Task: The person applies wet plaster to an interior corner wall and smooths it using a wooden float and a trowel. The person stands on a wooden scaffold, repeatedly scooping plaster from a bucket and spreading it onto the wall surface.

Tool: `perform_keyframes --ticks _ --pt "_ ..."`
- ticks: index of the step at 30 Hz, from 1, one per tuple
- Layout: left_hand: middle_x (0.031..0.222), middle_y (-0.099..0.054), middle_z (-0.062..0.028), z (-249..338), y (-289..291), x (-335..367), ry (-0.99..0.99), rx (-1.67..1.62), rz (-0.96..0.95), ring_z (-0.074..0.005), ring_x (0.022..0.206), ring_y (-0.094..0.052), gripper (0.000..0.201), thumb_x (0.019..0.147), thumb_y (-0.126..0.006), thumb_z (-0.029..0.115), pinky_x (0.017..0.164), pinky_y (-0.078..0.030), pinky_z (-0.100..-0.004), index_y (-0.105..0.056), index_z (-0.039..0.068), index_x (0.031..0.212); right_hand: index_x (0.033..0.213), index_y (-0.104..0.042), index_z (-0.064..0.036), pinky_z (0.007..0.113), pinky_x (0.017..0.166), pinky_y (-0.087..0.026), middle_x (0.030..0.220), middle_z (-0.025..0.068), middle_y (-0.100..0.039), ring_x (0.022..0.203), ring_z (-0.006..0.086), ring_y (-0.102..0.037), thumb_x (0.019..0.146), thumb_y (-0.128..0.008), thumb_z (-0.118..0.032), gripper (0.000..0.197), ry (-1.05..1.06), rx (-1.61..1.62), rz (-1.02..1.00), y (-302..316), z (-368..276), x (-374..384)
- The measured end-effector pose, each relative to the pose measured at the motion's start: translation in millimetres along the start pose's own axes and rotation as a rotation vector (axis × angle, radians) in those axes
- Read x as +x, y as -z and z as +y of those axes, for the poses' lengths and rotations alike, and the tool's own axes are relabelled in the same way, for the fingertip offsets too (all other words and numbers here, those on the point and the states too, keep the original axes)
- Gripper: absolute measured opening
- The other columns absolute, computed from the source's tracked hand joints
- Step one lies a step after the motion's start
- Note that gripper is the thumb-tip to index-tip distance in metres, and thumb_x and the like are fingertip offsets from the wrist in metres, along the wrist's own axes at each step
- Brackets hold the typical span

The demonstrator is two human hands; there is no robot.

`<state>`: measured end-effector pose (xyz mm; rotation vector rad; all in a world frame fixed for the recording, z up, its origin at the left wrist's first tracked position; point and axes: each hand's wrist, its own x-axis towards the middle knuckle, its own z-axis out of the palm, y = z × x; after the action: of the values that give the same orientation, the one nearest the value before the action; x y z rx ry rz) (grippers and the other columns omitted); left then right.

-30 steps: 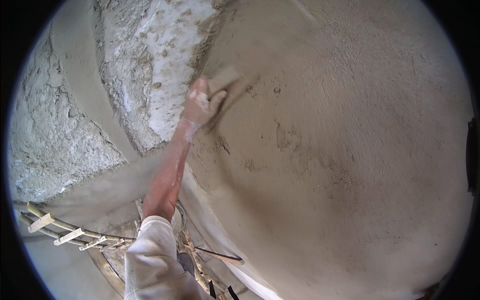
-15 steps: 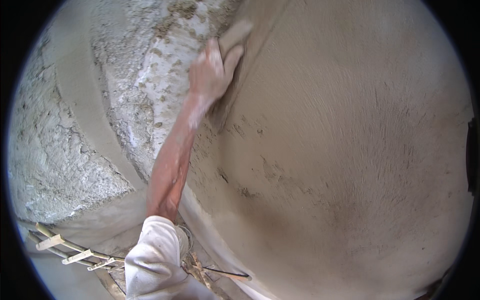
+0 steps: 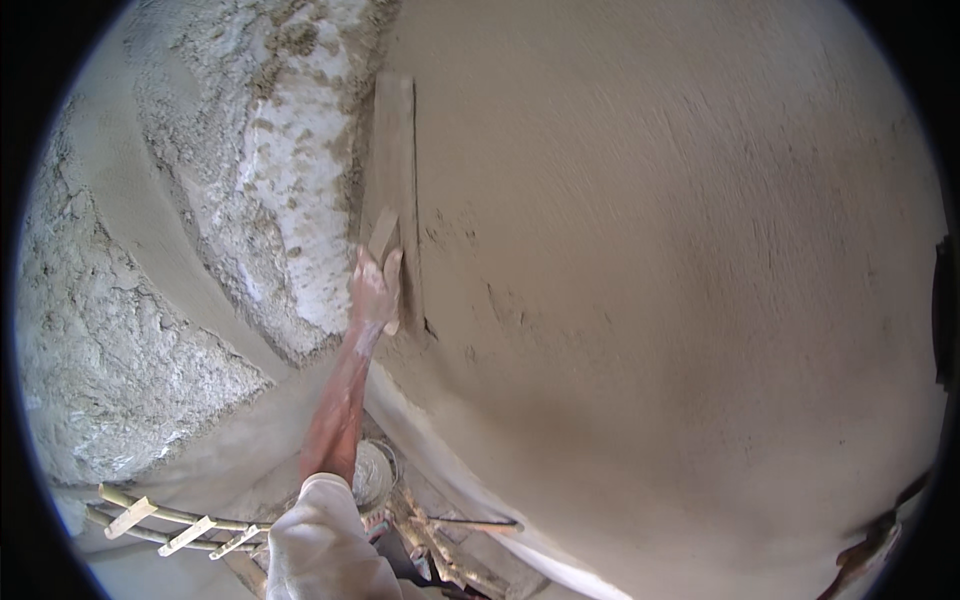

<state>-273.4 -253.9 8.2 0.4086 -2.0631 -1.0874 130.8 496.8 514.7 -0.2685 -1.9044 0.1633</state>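
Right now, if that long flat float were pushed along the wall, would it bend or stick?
The float seems fairly stiff, as its long edge looks straight. It would probably slide, since the nearby plaster looks mostly smooth.

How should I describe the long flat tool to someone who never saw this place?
Find the broad grey-brown plastered wall on the right, then its left edge, beside the rough, white-patched surface. There, the person's left grip holds the long, flat, grey-brown rectangular board. Its straight sides and raised handle set it apart from both neighbours.
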Motion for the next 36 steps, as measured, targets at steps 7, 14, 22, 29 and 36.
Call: perform_keyframes --ticks 7,14,22,29,36 --pt "0.084 -0.064 -0.0223 186.4 53.7 -30.9 0.041 -0.107 -0.292 -0.0324 0.081 -0.069 0.071 0.105 -0.053 0.056 0.071 -0.062 -0.0451 -0.054 -0.015 0.112 0.097 -0.061 -0.0047 0.038 0.077 -0.041 0.081 0.0076 -0.048 0.078 0.0215 -0.048 0.109 -0.041 -0.040 0.042 -0.024 0.003 -0.045 11.9 25.9 12.7" --pt "0.123 -0.061 -0.0338 277.4 -37.4 -255.1 -0.437 -0.289 -0.044 -0.0435 0.118 -0.063 0.053 0.104 -0.061 0.038 0.097 -0.054 -0.0627 -0.050 -0.007 0.130 0.090 -0.058 -0.0045 0.034 0.073 -0.044 0.070 0.0057 -0.047 0.073 0.0173 -0.054 0.111 -0.040 -0.040 0.045 0.147 -0.321 0.106 15.5 30.7 13.9" --pt "0.097 -0.070 -0.0286 316.0 72.7 -51.3 0.075 -0.367 -0.056 -0.0475 0.094 -0.071 0.059 0.105 -0.057 0.049 0.078 -0.056 -0.0567 -0.053 -0.010 0.111 0.093 -0.060 -0.0039 0.034 0.068 -0.046 0.071 0.0053 -0.051 0.064 0.0160 -0.054 0.112 -0.041 -0.041 0.045 -0.050 0.020 -0.051 21.4 -10.8 16.5" --pt "0.125 -0.061 -0.0422 97.3 -24.0 -220.4 0.421 -0.073 -0.057 -0.0516 0.120 -0.061 0.082 0.105 -0.047 0.058 0.104 -0.048 -0.0544 -0.050 -0.019 0.134 0.097 -0.061 -0.0047 0.034 0.072 -0.049 0.079 0.0060 -0.056 0.070 0.0168 -0.055 0.112 -0.039 -0.041 0.045 0.042 0.151 -0.075 -5.6 24.6 15.0" --pt "0.135 -0.063 -0.0289 36.3 46.2 -515.7 1.012 -0.442 -0.258 -0.0375 0.123 -0.063 0.073 0.105 -0.056 0.050 0.102 -0.050 -0.0443 -0.048 -0.011 0.145 0.100 -0.062 -0.0055 0.035 0.077 -0.051 0.088 0.0068 -0.061 0.076 0.0177 -0.056 0.113 -0.038 -0.042 0.046 0.271 0.351 -0.166 -9.7 -13.9 -87.0"
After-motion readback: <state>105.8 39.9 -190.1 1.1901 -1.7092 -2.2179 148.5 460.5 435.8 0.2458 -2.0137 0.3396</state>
